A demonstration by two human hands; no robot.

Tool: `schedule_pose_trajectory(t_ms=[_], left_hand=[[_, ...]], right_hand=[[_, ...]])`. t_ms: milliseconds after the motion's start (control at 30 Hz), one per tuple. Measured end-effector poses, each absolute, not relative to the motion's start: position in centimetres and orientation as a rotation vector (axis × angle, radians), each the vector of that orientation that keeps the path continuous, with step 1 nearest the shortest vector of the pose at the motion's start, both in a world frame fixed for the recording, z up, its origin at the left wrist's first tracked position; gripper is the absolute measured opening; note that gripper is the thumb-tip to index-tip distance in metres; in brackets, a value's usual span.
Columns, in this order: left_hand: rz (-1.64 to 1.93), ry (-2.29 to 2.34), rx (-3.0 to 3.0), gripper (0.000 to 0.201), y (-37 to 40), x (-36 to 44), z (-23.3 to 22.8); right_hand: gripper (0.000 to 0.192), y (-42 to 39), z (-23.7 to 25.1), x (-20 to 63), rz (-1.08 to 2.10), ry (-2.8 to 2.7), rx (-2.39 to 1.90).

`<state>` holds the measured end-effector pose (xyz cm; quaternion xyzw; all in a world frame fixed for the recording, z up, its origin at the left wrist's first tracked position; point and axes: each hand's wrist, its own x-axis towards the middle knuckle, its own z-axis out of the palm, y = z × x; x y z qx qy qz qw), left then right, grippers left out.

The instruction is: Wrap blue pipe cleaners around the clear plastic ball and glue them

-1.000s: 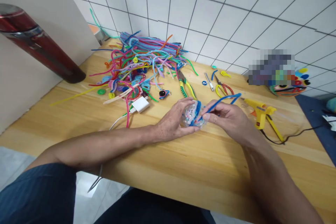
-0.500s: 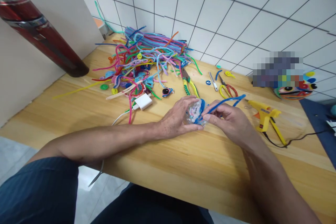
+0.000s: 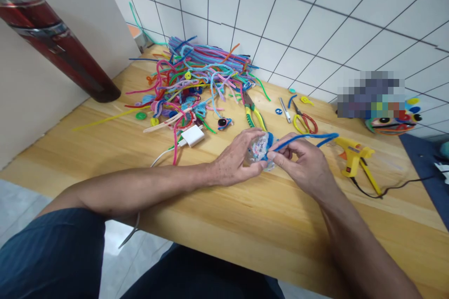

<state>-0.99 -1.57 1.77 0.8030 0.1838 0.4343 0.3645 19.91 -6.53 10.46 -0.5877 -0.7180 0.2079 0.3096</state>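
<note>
My left hand (image 3: 238,156) is wrapped round a small clear plastic piece (image 3: 259,147), perhaps a cup or bottle part, with colourful specks showing on it. A blue pipe cleaner (image 3: 300,137) runs along the rim of this piece, and its loose end sticks out to the right, bent back on itself. Thumb and fingers of my right hand (image 3: 298,159) pinch the pipe cleaner close to the rim. The fingertips of both hands nearly meet there. Part of the clear piece is hidden behind my left fingers.
Beyond my hands lie pliers (image 3: 254,112), scissors (image 3: 305,119) and a craft knife (image 3: 285,110). A heap of pipe cleaners (image 3: 206,63) spreads at the back left, near a white charger (image 3: 192,136). A yellow glue gun (image 3: 354,152) with a cord lies right; a red flask (image 3: 66,51) stands left.
My right hand has shifted slightly along the rim, and the pipe cleaner's loose end has swung a little right and down. My left hand keeps its grip.
</note>
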Motion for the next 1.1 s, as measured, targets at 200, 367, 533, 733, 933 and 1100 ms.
schedule_pose_trajectory(t_ms=[200,367,533,733,933,1100], left_hand=[[1.100,0.486,2.044,0.062,-1.5,-1.0,1.9],[1.089,0.500,2.025,0.063,-1.5,-0.8,1.9],[1.066,0.500,2.029,0.061,-1.6,-1.0,2.2],[1.078,0.487,2.056,0.059,-1.7,-1.0,2.1],[1.070,0.499,2.074,0.062,-1.6,-1.0,1.9],[1.110,0.496,2.113,0.062,-1.6,-1.0,2.0]], right_hand=[[0.015,-6.7,10.3,19.6,0.568,-1.878,-1.538],[0.024,-6.8,10.6,19.2,0.614,-1.840,-1.485],[0.034,-6.5,10.3,19.8,0.819,-1.656,-1.510],[0.042,-6.2,9.9,20.1,0.925,-1.556,-1.519],[0.041,-6.1,9.6,20.3,0.921,-1.590,-1.534],[0.034,-6.5,10.6,20.7,0.792,-1.782,-1.574]])
